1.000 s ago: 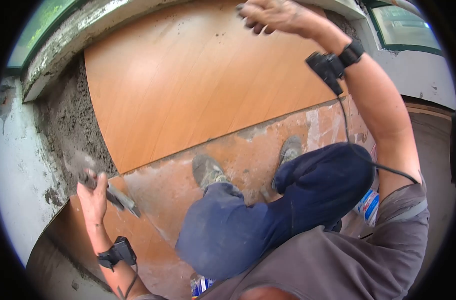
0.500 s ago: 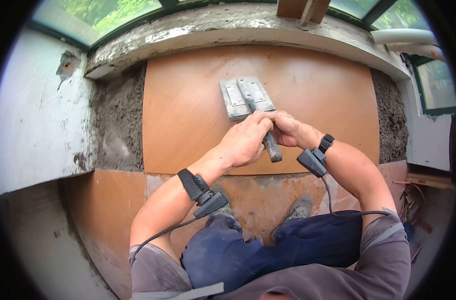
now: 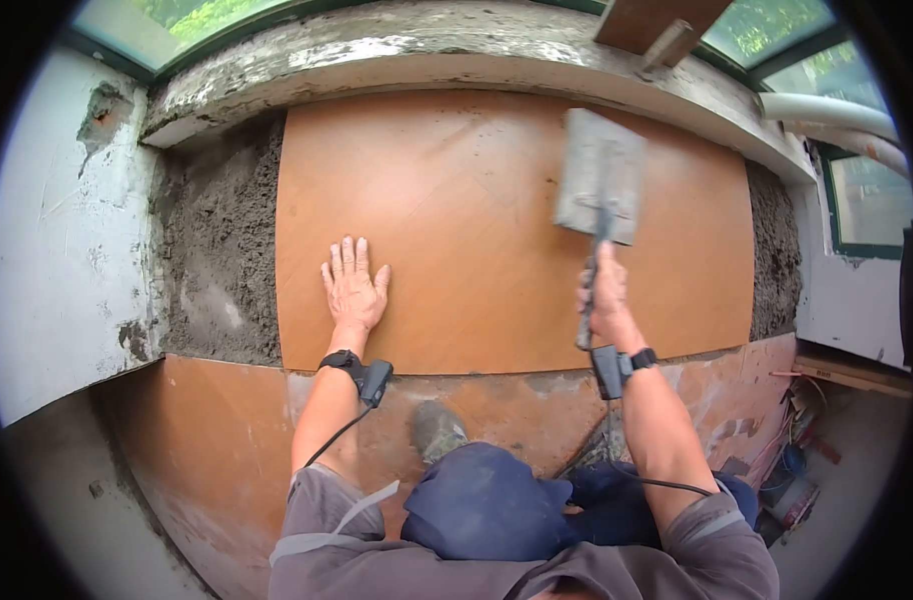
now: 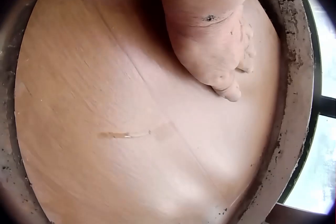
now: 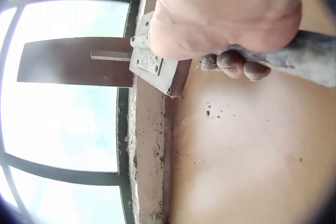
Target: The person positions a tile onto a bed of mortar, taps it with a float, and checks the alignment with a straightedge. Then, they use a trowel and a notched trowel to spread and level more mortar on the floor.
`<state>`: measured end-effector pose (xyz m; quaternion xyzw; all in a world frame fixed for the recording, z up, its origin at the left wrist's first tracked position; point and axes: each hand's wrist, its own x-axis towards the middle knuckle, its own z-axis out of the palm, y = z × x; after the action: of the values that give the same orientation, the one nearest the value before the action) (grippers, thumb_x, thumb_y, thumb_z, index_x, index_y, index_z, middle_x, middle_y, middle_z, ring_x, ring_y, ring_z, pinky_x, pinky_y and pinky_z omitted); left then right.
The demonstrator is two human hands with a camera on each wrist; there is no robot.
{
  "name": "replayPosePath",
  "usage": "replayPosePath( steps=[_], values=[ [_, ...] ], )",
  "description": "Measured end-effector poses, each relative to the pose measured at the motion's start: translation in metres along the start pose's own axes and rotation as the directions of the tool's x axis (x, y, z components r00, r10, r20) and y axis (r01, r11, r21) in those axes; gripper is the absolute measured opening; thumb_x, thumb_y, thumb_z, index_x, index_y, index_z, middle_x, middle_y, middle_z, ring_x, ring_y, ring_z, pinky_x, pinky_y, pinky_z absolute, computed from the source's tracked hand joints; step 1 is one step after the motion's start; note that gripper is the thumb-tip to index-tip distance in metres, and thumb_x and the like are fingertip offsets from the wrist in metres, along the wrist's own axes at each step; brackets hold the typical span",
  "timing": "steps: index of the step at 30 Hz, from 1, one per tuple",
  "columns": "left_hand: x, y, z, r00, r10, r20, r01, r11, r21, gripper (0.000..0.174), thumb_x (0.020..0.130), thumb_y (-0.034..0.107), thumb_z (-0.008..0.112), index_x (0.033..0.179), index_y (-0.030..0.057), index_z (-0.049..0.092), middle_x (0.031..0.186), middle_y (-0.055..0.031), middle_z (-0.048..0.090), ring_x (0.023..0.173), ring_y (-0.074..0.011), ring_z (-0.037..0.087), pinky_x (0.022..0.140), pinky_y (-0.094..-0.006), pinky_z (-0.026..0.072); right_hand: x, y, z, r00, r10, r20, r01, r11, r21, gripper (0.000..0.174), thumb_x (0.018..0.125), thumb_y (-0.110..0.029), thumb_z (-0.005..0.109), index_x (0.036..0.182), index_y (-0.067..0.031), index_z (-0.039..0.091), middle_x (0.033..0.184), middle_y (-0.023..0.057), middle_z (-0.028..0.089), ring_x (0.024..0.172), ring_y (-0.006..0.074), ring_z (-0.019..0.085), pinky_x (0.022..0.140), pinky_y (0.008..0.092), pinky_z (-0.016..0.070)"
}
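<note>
Below the ledge [image 3: 432, 62] lies the tile [image 3: 467, 240]. The left hand [image 3: 355, 295] rests palm-down on it, fingers slightly spread; the right hand [image 3: 607, 295] grips the trowel [image 3: 601, 175], blurred, seemingly raised over the tile.

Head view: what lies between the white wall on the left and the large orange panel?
A strip of rough grey mortar-like material lies between the wall and the panel, seen in the head view.
</note>
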<state>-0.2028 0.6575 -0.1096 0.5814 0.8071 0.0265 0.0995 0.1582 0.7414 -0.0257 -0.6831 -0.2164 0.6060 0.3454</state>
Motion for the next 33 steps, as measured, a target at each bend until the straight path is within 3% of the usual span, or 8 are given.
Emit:
replayPosePath(
  steps=[5,8,11,14,18,23,26,33],
  values=[
    [0.002,-0.013,0.0,0.999,0.036,0.034,-0.036,0.999,0.022,0.07,0.088,0.049,0.048,0.145,0.0129,0.032,0.152,-0.0104,0.029,0.142,-0.031,0.02,0.114,-0.0507,0.0091,0.056,-0.056,-0.025,0.896,-0.154,-0.417,0.247,0.953,0.178,0.04,0.094,-0.053,0.043,0.081,-0.0156,0.038,0.061,-0.0012,0.039,0.043,0.0114,0.036,0.037,0.0271,0.0335],
    [-0.001,-0.023,0.005,0.998,0.049,0.049,-0.047,0.998,-0.038,0.069,0.088,0.051,0.047,0.145,0.014,0.033,0.152,-0.0099,0.028,0.142,-0.0319,0.018,0.114,-0.0515,0.0079,0.077,-0.034,-0.005,0.899,-0.106,-0.424,0.239,0.931,0.274,0.04,0.096,-0.052,0.041,0.082,-0.0142,0.038,0.062,0.0,0.038,0.044,0.0126,0.035,0.038,0.0288,0.0346],
    [0.003,-0.021,0.01,0.997,0.065,0.05,-0.063,0.996,-0.055,0.07,0.088,0.053,0.045,0.145,0.0148,0.033,0.153,-0.0094,0.025,0.142,-0.0326,0.015,0.114,-0.0524,0.0058,0.065,0.027,0.035,0.932,0.147,-0.332,-0.129,0.989,0.078,0.046,0.093,-0.056,0.044,0.083,-0.0118,0.04,0.06,0.0007,0.041,0.043,0.0145,0.038,0.039,0.0299,0.0331],
    [0.007,-0.023,0.009,0.996,0.05,0.079,-0.048,0.998,-0.033,0.071,0.088,0.056,0.043,0.145,0.0146,0.033,0.154,-0.0088,0.023,0.143,-0.0329,0.012,0.114,-0.0531,0.0043,0.045,0.01,0.024,0.966,0.196,-0.169,-0.209,0.976,-0.057,0.046,0.092,-0.057,0.047,0.086,-0.011,0.043,0.06,0.001,0.043,0.044,0.0133,0.04,0.04,0.0286,0.0332],
    [0.01,-0.024,0.011,0.996,0.035,0.078,-0.035,0.999,-0.001,0.071,0.088,0.056,0.042,0.145,0.0141,0.033,0.153,-0.0092,0.024,0.143,-0.0339,0.012,0.114,-0.0532,0.005,0.05,-0.028,0.015,0.982,0.08,-0.17,-0.086,0.996,-0.027,0.044,0.093,-0.055,0.046,0.088,-0.011,0.044,0.061,0.0007,0.042,0.044,0.0126,0.04,0.04,0.0281,0.0335],
    [0.004,-0.024,0.008,0.995,0.044,0.088,-0.044,0.999,-0.002,0.071,0.088,0.055,0.045,0.144,0.0137,0.034,0.153,-0.01,0.025,0.142,-0.0355,0.012,0.114,-0.0533,0.0047,0.067,-0.017,0.05,0.845,-0.155,-0.512,0.233,0.968,0.092,0.041,0.095,-0.05,0.044,0.083,-0.0107,0.041,0.062,0.0006,0.042,0.045,0.0134,0.039,0.041,0.0296,0.0358],
    [0.003,-0.026,0.011,0.996,0.044,0.075,-0.042,0.999,-0.018,0.072,0.087,0.055,0.045,0.145,0.014,0.033,0.153,-0.0101,0.024,0.142,-0.0355,0.012,0.114,-0.0533,0.0047,0.043,0.026,0.062,0.942,0.186,-0.279,-0.197,0.98,-0.012,0.044,0.094,-0.054,0.046,0.083,-0.0123,0.041,0.058,-0.0009,0.041,0.041,0.0122,0.037,0.039,0.0289,0.0335],
    [0.0,-0.026,0.011,0.995,0.018,0.102,-0.019,1.0,0.002,0.073,0.087,0.055,0.046,0.145,0.0135,0.032,0.154,-0.01,0.023,0.142,-0.0355,0.011,0.114,-0.0531,0.0042,0.033,-0.002,0.052,0.97,0.015,-0.243,-0.022,0.999,-0.029,0.047,0.092,-0.058,0.045,0.083,-0.0125,0.04,0.058,-0.0011,0.039,0.041,0.011,0.037,0.038,0.0268,0.0323]
  ],
)
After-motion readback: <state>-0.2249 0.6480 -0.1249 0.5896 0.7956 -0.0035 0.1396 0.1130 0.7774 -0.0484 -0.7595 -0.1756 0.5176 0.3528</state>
